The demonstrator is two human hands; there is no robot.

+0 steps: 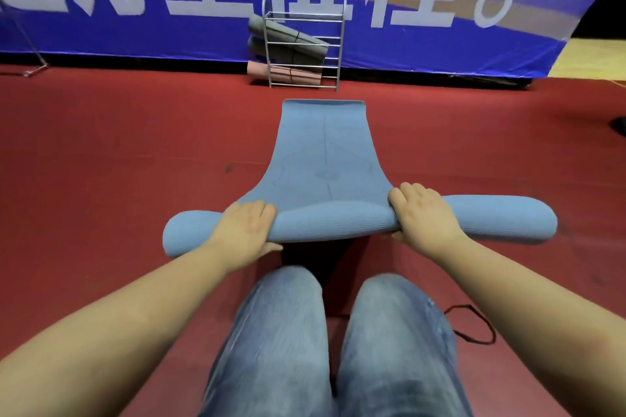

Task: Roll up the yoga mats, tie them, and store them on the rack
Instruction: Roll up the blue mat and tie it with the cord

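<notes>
So the blue yoga mat (325, 159) is lying on the red floor (101, 162), partly rolled, with the rolled end nearest the person and the flat end stretching away toward the rack (305, 51). Both hands are on the roll: the left hand (245, 227) sits toward the roll's left part, fingers curled over the top and the thumb tucked under the near side, so it's properly gripping the roll. The right hand (423, 213) does the same thing on the right part, fingers wrapped over the top and thumb poking out underneath. The ends of the roll stick out past each hand on both sides. The person's knees in blue jeans (332, 349) are right behind the roll, looks like they're kneeling. A thin black strap (474, 325) lies looped on the floor just beside the right knee, not touching the mat. Over at the back, the metal rack stands against a big blue banner (135, 10) with white characters, and it holds grey rolled mats (288, 41) up top, one lying tilted, and a pink rolled mat (284, 73) at the bottom. The flat end of the blue mat stops just short of the rack.
</notes>
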